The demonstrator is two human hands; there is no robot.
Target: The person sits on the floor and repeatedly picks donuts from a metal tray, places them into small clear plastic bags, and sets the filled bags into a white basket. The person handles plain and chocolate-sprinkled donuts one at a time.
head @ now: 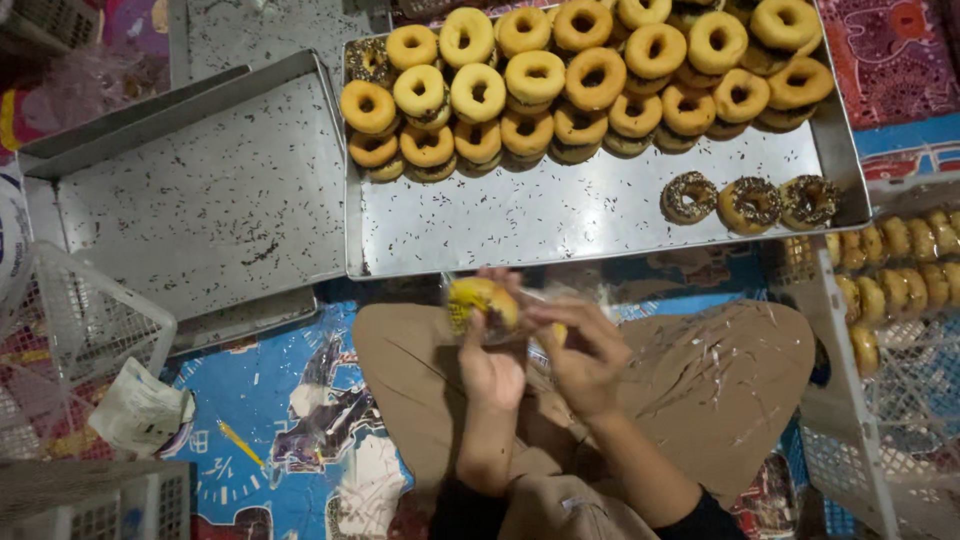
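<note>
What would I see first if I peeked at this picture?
A big heap of golden doughnuts piled on a shiny metal tray at the top, with three sprinkle-topped doughnuts in a row at its right end. Just below, the left hand and right hand hold one doughnut in a clear wrapper over the person's lap.

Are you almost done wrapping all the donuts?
Not nearly. Wrapped donuts already fill the basket at right, so a good share looks done. In hand: the left hand and right hand hold one donut in a clear bag. Left: a big pile of plain donuts and three sprinkled donuts wait on the tray.
</note>
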